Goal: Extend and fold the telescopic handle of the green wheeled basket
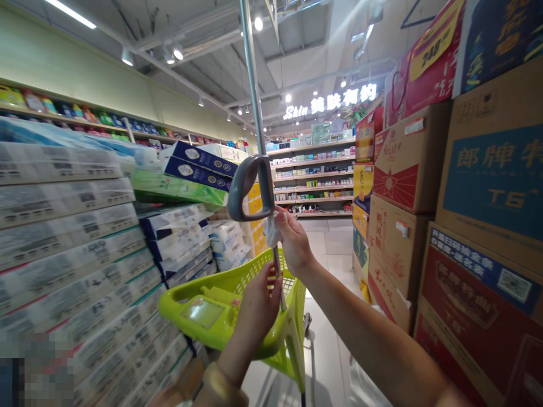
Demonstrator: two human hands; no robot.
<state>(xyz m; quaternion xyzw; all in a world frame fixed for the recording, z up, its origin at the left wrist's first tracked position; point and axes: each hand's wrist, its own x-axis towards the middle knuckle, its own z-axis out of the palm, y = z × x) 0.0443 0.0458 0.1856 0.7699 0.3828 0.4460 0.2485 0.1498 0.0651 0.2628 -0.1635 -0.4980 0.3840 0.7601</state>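
A lime-green shopping basket [220,328] on a trolley stands in front of me in a shop aisle. A thin metal pole [258,130] rises from it, with a grey loop handle [250,189] partway up. My left hand [258,308] is wrapped round the lower part of the pole, just above the basket rim. My right hand [292,240] is closed on a white crumpled tissue or cloth [271,229], pressed against the pole just below the grey handle.
Stacked packs of tissue paper [76,237] fill the left side. Piled cardboard boxes [458,186] line the right. The tiled aisle floor [331,243] runs ahead to shelves of goods [314,181] at the back.
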